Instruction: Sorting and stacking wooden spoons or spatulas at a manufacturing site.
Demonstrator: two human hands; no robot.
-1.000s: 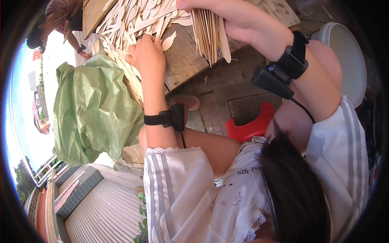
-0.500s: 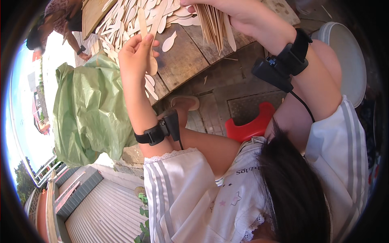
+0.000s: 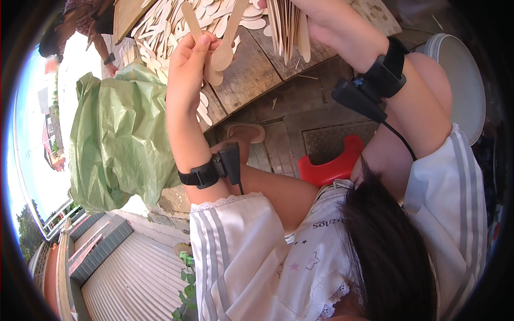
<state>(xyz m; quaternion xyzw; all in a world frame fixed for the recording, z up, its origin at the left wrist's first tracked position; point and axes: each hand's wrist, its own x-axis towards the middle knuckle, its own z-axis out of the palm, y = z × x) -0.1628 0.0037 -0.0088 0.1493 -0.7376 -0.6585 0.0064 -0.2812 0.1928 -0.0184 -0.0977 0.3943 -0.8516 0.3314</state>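
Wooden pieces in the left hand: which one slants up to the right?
The wooden spoon showing its whole rounded bowl, held by the left hand; another held piece slants up to the left instead.

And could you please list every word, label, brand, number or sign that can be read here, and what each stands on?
White shirt: dark lettering across the front; I won't copy its wording.
Wooden spoons in the left hand: no lettering visible.
Nothing else is legible; distant background details are too small to read.
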